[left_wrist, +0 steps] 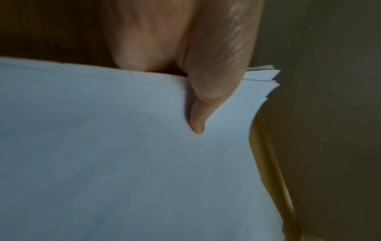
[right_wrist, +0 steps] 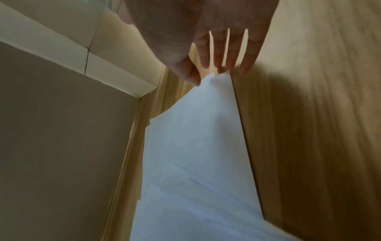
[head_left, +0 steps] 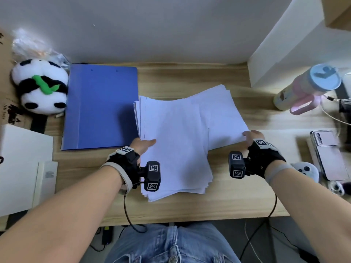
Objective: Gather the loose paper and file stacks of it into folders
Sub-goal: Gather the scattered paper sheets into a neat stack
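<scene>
Blue folder (head_left: 100, 107): lies flat and closed on the desk (head_left: 237, 198), just outward of the left hand and up from it, its long axis running away from the person.

Left hand (head_left: 141, 146): clamped on the white paper stack (head_left: 174, 149); in the left wrist view the thumb (left_wrist: 203, 104) presses down on the top sheet near the stack's edge, and the other fingers are hidden under the sheets, so I judge a pinch.

Paper stack: sits between the two hands, its left edge at the left thumb. The main pile's long axis runs away from the person, tilted slightly, and its edges are fanned, not squared.

Skewed sheets (head_left: 222, 114): splay from under the pile toward the right hand, long axis pointing up and to the right.

Right hand (head_left: 251, 137): fingers apart and nearly straight, thumb and fingertips at the near corner of the skewed sheets (right_wrist: 206, 130); whether it is already pinching I cannot tell.

Risk, slipping: a one-sided lift with the left pinch could let the fanned lower sheets slide out.

Risk, creasing: pushing the skewed corner inward with straight fingers could buckle or fold the thin paper.

Risk, misalignment: filing before squaring would leave edges jutting out of the folder.
</scene>
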